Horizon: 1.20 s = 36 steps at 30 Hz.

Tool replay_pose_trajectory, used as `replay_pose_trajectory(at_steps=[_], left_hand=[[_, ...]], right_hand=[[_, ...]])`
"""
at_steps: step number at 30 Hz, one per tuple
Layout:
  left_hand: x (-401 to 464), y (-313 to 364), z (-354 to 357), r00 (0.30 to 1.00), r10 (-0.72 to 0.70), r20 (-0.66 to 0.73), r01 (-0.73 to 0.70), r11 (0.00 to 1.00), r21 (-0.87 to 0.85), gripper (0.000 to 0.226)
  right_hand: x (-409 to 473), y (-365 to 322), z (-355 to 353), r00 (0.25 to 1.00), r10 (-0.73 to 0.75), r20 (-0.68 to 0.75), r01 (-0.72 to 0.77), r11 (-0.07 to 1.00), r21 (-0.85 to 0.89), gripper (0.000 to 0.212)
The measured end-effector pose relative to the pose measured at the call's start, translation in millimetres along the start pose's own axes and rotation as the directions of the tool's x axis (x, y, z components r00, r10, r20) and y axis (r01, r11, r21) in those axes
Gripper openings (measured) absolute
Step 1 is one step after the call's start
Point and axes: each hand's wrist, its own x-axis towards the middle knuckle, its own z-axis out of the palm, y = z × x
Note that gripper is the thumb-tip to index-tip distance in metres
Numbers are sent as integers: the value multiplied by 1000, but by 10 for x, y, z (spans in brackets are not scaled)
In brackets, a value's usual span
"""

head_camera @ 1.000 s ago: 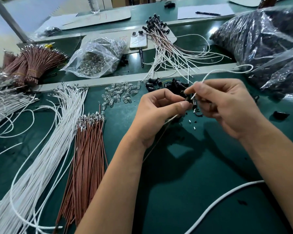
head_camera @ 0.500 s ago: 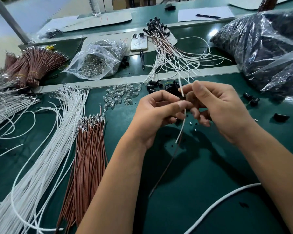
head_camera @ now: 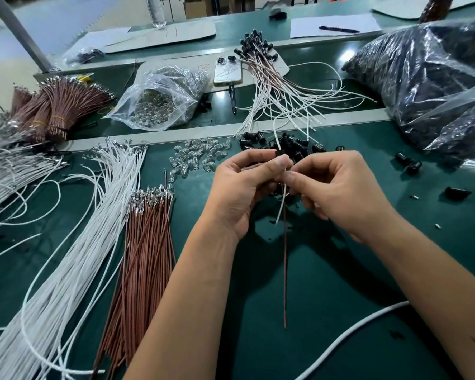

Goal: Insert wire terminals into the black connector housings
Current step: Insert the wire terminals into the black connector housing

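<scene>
My left hand [head_camera: 244,187] pinches a small black connector housing [head_camera: 279,154] between thumb and forefinger. My right hand [head_camera: 337,190] sits close against it, fingers curled, pinching a white wire [head_camera: 281,204] just below the housing. A brown wire [head_camera: 285,270] hangs straight down from between the hands toward me. Behind the hands lies a heap of loose black housings [head_camera: 288,145]. Loose white wires [head_camera: 74,242] and brown wires [head_camera: 148,242] with metal terminals lie in bundles to the left.
Clear small bulbs [head_camera: 195,157] are scattered left of the housings. Finished assemblies [head_camera: 274,86], a phone [head_camera: 228,71], a bag of clear parts [head_camera: 159,102] and tied brown bundles [head_camera: 58,105] sit further back. Large bags of black parts [head_camera: 433,86] fill the right. A white cable [head_camera: 348,338] crosses near me.
The hands have closed together around the housing. The brown wire has swung from a slant to hang straight down, and the white wire's free end now points down between the hands.
</scene>
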Motion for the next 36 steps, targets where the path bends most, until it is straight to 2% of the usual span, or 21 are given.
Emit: replay_pose_trajectory(at_steps=[2, 5, 9, 11, 13, 16, 18, 20, 21, 22, 23, 25, 26, 28, 30, 32, 33, 36], left_hand=[[-2, -2, 1, 1000, 4, -8, -3, 999, 36, 25], [1, 1, -3, 1000, 6, -23, -5, 999, 47, 23], [2, 4, 5, 999, 17, -41, -18, 1000, -17, 25], [7, 15, 5, 999, 24, -43, -27, 997, -75, 23], [18, 32, -16, 998, 41, -37, -47, 985, -167, 18], [-2, 66, -41, 993, 113, 39, -100, 964, -246, 13], [-23, 86, -47, 979, 167, 114, -128, 948, -291, 11], [-33, 109, -47, 962, 211, 174, -151, 940, -305, 8], [-37, 112, -41, 957, 221, 190, -161, 944, -287, 8], [-37, 110, -34, 955, 223, 195, -172, 953, -251, 9], [-38, 102, -22, 957, 219, 192, -180, 963, -201, 11], [-41, 75, -3, 967, 189, 173, -176, 981, -84, 14], [-39, 59, 2, 972, 171, 159, -168, 985, -35, 17], [-37, 34, 5, 981, 148, 125, -152, 988, 24, 22], [-25, 23, 2, 985, 140, 98, -141, 990, 10, 22], [-9, 29, -9, 990, 126, 66, -122, 990, -68, 21], [3, 39, -25, 991, 124, 40, -119, 987, -110, 20], [38, 87, -95, 992, 122, -46, -129, 970, -207, 24]], right_hand=[[0, -3, 13, 1000, 12, 4, -12, 1000, 12, 17], [8, -43, -37, 992, 115, 56, -119, 990, 70, 17], [8, -102, -129, 973, 165, 160, -172, 985, 30, 20], [-2, -127, -188, 948, 171, 268, -176, 984, -5, 21], [-20, -152, -260, 867, 190, 460, -180, 981, -67, 21], [-45, -190, -318, 645, 233, 727, -155, 972, -174, 17], [-55, -200, -318, 523, 283, 804, -126, 959, -255, 14], [-65, -195, -307, 459, 309, 833, -113, 950, -290, 9], [-68, -187, -294, 467, 307, 829, -121, 951, -285, 6], [-67, -170, -272, 516, 293, 805, -141, 956, -257, 10], [-62, -151, -240, 606, 272, 748, -182, 962, -203, 18], [-42, -126, -168, 811, 220, 542, -247, 969, -24, 30], [-29, -124, -140, 878, 183, 443, -231, 971, 58, 32], [-19, -123, -114, 929, 127, 347, -177, 977, 117, 29], [-19, -124, -142, 915, 128, 383, -169, 983, 75, 26], [-24, -117, -216, 845, 190, 499, -201, 979, -31, 25], [-27, -121, -254, 774, 238, 586, -221, 970, -101, 25], [-50, -152, -325, 469, 359, 807, -243, 931, -272, 20]])
